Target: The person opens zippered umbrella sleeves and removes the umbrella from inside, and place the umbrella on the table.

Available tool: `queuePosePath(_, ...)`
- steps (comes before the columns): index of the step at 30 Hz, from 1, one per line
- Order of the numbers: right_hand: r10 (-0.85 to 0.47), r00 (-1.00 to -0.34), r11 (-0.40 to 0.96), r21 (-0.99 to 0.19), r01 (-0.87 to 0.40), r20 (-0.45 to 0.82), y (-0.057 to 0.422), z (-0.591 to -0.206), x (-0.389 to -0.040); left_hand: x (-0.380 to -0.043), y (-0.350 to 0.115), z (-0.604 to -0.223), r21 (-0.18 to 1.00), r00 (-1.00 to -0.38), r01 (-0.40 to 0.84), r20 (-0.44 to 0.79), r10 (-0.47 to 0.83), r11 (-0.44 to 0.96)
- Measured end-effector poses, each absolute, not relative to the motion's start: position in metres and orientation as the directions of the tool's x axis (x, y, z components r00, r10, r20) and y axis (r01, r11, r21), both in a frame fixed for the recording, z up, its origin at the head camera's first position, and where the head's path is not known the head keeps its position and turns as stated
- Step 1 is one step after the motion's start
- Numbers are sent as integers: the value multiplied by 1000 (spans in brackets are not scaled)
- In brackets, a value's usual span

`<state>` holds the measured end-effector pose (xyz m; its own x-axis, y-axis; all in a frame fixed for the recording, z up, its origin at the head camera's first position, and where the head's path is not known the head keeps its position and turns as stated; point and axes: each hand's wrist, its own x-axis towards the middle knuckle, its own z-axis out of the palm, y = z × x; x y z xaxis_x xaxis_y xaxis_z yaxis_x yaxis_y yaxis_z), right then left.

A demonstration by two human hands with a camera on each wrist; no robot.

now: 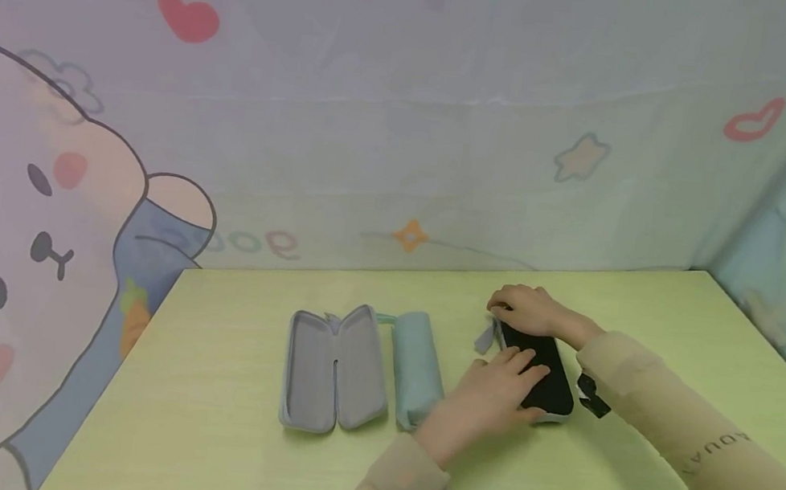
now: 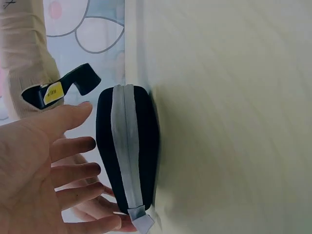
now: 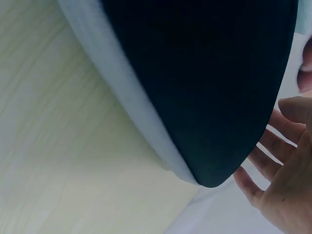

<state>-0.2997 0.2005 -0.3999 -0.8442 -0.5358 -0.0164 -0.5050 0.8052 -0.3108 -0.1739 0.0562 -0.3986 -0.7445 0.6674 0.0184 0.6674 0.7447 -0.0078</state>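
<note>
A black zip case (image 1: 554,380) with a light grey zipper band lies flat on the table, its fabric pull tab (image 2: 143,223) hanging at the far end. Over the near part of its top spreads my left hand (image 1: 499,385), fingers extended; the left wrist view shows them close beside the case. At the far end is my right hand (image 1: 531,310), its fingertips right at the edge near the pull tab. In the right wrist view those fingers are spread and only slightly bent along the case's rim.
Left of the hands, a light blue-green pencil pouch (image 1: 416,365) lies beside an unzipped grey case (image 1: 359,375) that is spread wide. A printed cloth (image 1: 376,138) hangs behind the pale green table (image 1: 217,387). Black straps (image 1: 592,395) stick out at both wrists.
</note>
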Motion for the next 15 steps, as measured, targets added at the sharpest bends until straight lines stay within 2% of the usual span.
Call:
queuePosePath(6,-551,-834,795,-328,-511,-35,196,-399,-303,-174,59,-404,-18,-746,665,15,665,747)
queuePosePath(15,-540,-835,816,-307,-490,-104,196,-401,-310,-173,64,-406,-43,-752,653,78,654,756)
